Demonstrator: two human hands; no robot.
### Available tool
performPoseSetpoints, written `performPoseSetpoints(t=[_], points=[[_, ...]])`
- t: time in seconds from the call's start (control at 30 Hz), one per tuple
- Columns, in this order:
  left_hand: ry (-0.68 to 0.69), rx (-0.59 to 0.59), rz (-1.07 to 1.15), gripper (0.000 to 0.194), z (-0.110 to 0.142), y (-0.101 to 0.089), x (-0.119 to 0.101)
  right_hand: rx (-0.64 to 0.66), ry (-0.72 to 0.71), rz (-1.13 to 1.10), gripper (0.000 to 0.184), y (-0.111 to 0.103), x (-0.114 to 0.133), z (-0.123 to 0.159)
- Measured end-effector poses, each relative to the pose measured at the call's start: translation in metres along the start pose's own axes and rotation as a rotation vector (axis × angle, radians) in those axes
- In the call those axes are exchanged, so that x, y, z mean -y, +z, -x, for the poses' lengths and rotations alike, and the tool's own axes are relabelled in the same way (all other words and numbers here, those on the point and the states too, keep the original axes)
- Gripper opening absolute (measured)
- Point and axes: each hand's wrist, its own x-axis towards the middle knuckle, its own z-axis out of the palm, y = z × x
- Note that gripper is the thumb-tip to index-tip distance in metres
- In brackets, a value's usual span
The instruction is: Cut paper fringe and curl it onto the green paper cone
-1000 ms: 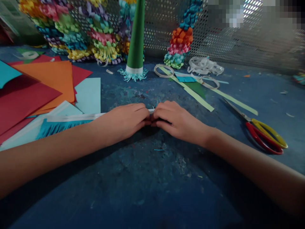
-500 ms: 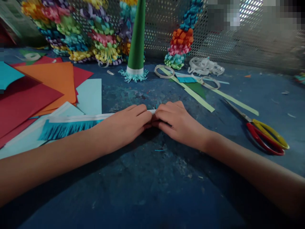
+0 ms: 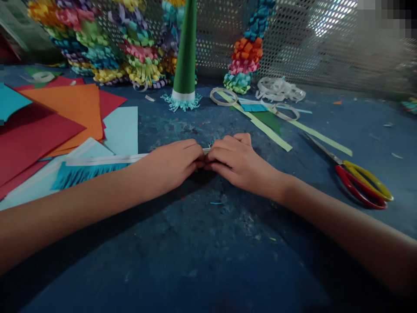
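Observation:
A blue fringed paper strip (image 3: pixel 93 173) with a white band along its top edge runs from the left toward the middle of the table. My left hand (image 3: pixel 172 164) is closed on the strip, fingertips pinched together. Right beside it, my right hand (image 3: pixel 236 161) has its fingers curled around the strip's right end, where a few blue fringe tips poke up behind the knuckles. The fingertips of both hands nearly meet, and the part of the strip between and under them is mostly hidden.
Red and orange paper sheets (image 3: pixel 78 113) lie at left over pale blue ones. Behind my hands stands a green paper cone (image 3: pixel 185 56) with a fringed base. Scissors (image 3: pixel 361 182) rest at right, near pale green strips (image 3: pixel 272 134) and tape rings (image 3: pixel 223 96). Curly paper garlands (image 3: pixel 243 56) hang behind.
My right hand has shifted slightly left, with its fingers rolled a little further over the strip's end. My left hand has moved slightly left too. The view has shifted a touch.

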Motion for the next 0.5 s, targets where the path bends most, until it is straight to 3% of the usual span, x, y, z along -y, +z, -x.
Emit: performPoseSetpoints(t=[0.23, 0.37, 0.5], points=[[0.017, -0.023, 0.054, 0.029, 0.0038, -0.0051, 0.0037, 0.02, 0.086, -0.115, 0.013, -0.0038, 0.0015, -0.0038], [0.056, 0.033, 0.038, 0.019, 0.0048, -0.0061, 0.0023, 0.049, 0.117, -0.151, 0.011, -0.0062, 0.0024, -0.0062], [0.007, 0.069, 0.019, 0.011, 0.0007, -0.0081, -0.0014, 0.058, 0.123, -0.151, 0.012, -0.0059, 0.0029, -0.0068]])
